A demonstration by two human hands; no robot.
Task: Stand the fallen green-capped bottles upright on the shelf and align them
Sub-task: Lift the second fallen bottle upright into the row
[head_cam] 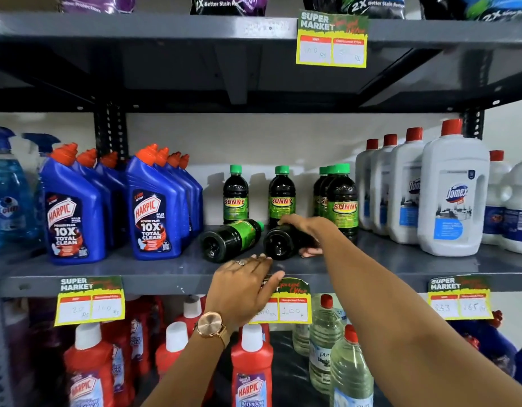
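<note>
While wrapped over one fallen green-capped bottle (278,240) at frame centre, right hand (305,227) hides its cap; left hand (243,289), open and empty, covers a price tag (293,304); second fallen bottle (230,239) alongside on shelf (136,274).

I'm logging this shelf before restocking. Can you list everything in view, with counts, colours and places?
Fallen Sunny bottles: two, dark with green caps, middle shelf front.
Upright Sunny bottles: at least five, same colours, behind them.
Blue Harpic bottles: two rows, orange caps, left.
White Domex bottles: several, red caps, right.
Blue spray bottles: far left.
Red Harpic bottles: white caps, lower shelf.
Clear bottles: red caps, lower right.
Price tags: four, yellow.
Left hand: open, at shelf edge.
Right hand: grip on right fallen bottle.
</note>
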